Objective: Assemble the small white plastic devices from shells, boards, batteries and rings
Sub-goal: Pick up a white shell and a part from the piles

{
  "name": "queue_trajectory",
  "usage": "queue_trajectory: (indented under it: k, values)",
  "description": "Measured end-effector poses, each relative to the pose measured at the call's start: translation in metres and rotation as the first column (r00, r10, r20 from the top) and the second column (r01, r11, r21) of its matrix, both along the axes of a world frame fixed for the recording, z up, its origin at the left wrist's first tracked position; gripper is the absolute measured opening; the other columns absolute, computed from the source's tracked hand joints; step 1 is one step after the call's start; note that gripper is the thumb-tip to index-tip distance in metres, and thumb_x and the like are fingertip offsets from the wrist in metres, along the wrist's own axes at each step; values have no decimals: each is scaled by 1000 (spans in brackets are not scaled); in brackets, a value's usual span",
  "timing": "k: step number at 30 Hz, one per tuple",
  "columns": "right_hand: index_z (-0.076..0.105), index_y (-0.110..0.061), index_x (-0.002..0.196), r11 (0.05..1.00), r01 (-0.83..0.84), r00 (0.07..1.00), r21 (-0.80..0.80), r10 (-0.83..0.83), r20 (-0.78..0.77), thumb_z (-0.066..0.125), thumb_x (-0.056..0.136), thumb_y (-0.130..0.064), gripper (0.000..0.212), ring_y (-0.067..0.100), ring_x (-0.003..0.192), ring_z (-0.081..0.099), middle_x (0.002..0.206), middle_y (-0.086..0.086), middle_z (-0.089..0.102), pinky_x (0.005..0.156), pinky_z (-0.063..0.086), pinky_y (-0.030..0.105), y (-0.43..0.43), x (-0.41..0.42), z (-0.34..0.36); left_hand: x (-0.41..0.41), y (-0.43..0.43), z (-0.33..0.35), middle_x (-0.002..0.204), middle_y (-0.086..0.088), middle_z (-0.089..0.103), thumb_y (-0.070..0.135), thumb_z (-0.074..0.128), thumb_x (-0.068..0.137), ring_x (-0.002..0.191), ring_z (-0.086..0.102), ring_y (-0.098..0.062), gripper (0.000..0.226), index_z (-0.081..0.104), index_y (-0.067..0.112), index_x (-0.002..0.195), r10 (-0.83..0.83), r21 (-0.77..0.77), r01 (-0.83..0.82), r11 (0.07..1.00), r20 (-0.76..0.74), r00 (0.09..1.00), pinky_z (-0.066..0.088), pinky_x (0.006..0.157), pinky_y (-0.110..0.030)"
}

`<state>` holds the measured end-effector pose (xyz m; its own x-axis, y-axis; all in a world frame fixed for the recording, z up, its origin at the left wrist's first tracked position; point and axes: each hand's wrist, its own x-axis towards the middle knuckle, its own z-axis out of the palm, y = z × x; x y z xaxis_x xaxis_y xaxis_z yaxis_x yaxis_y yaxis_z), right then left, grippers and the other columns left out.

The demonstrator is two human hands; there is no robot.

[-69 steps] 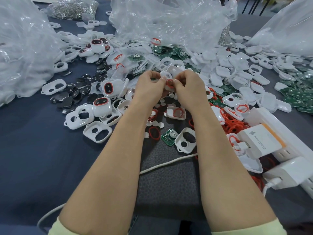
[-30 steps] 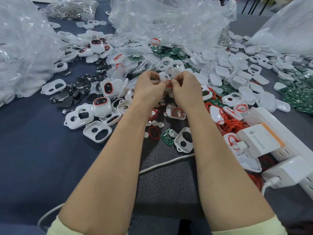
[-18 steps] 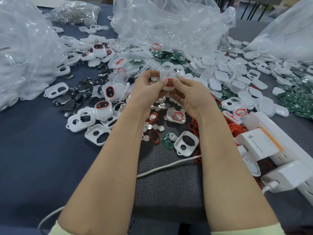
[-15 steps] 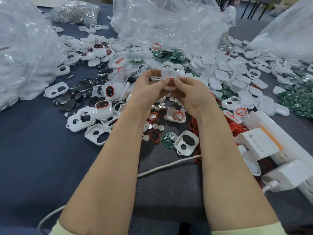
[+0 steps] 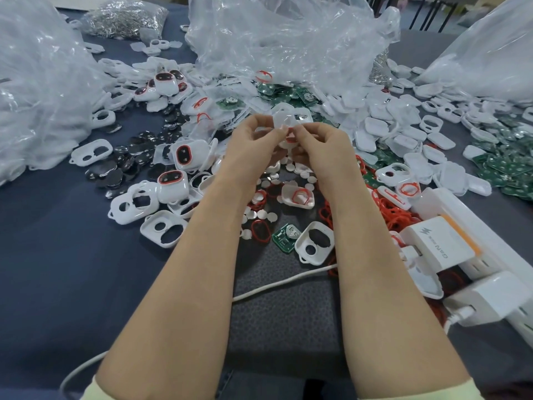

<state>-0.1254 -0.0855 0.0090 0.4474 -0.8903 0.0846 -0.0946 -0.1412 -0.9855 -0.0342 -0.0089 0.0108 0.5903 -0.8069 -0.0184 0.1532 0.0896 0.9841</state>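
Pinched from both sides above the dark table [image 5: 57, 269]: a small translucent-white plastic shell [image 5: 282, 120], gripped at its left edge by the left hand [image 5: 253, 142] and at its right by the right hand [image 5: 321, 145], fingers curled. Just under the fingertips, a thin red rubber ring [image 5: 290, 137] against the shell. Straight below the grip, a white shell half holding a red ring [image 5: 298, 197]. Lower still, a green circuit board with coin cell [image 5: 285, 238] touching a white two-hole shell front [image 5: 314, 243].
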Motion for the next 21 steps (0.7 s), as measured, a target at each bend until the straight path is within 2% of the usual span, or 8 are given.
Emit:
queue_trajectory:
  k: [4, 6, 9, 12, 15, 17, 19, 21]
  values:
    - [63, -10, 91, 989, -28, 988, 143, 6, 151, 62, 92, -14, 4, 6, 58, 64, 74, 4, 68, 60, 52, 20, 1, 0, 5, -1, 0, 4, 88, -3, 66, 25, 58, 96, 85, 59, -15, 14, 63, 20, 83, -6, -53, 9, 999, 71, 997, 47, 100, -43]
    - [62, -10, 88, 987, -42, 986, 157, 16, 165, 63, 92, -14, 6, 6, 57, 64, 74, 5, 68, 59, 51, 19, 1, 0, 5, -1, 2, 5, 83, -2, 66, 27, 61, 93, 83, 58, -16, 13, 63, 19, 83, -18, -60, 23, 998, 83, 996, 47, 98, -46]
    - [64, -7, 88, 986, -57, 987, 157, 33, 154, 60, 93, -11, 8, 8, 58, 66, 75, 8, 68, 59, 53, 19, 3, 1, 5, -3, 2, 4, 82, -4, 67, 24, 63, 91, 85, 59, -24, 12, 60, 14, 85, -67, -81, 71, 994, 50, 996, 46, 99, -51]
    - [65, -11, 84, 998, -36, 999, 50, 35, 31, 57, 94, -10, 13, 7, 55, 65, 72, 5, 68, 57, 53, 19, 5, 1, 6, -1, 2, 7, 82, -1, 63, 21, 68, 89, 85, 62, -21, 13, 58, 16, 82, 94, -96, -93, 991, 14, 995, 50, 98, -46]
    - [64, -19, 75, 991, -33, 990, -127, 15, -140, 58, 93, -13, 19, 4, 52, 62, 69, -1, 68, 61, 56, 24, 9, 4, 7, 4, 5, 11, 83, -1, 58, 19, 67, 91, 78, 64, -15, 12, 57, 16, 83, 305, -165, -323, 932, -126, 944, 58, 74, -29]
    - [65, -18, 80, 979, -72, 973, -192, 26, -230, 60, 91, -16, 12, 8, 60, 63, 74, 0, 70, 72, 57, 32, 14, 9, 6, 5, 9, 17, 82, 0, 57, 16, 64, 92, 66, 59, -6, 9, 59, 15, 85, 396, -234, -428, 873, -169, 902, 52, 60, -19]
    - [67, -10, 93, 964, -118, 956, -238, 45, -290, 61, 91, -18, 10, 18, 76, 66, 85, 7, 71, 81, 55, 40, 20, 16, 8, 7, 12, 25, 81, 1, 57, 14, 63, 93, 61, 58, -2, 8, 59, 16, 86, 446, -285, -483, 828, -190, 875, 49, 56, -17]
    - [67, -7, 99, 943, -166, 950, -289, 74, -304, 61, 92, -18, 14, 22, 83, 66, 91, 10, 71, 85, 54, 39, 29, 27, 10, 12, 17, 33, 77, 4, 57, 16, 62, 94, 56, 58, 0, 9, 57, 17, 86, 487, -300, -528, 795, -206, 849, 47, 53, -16]
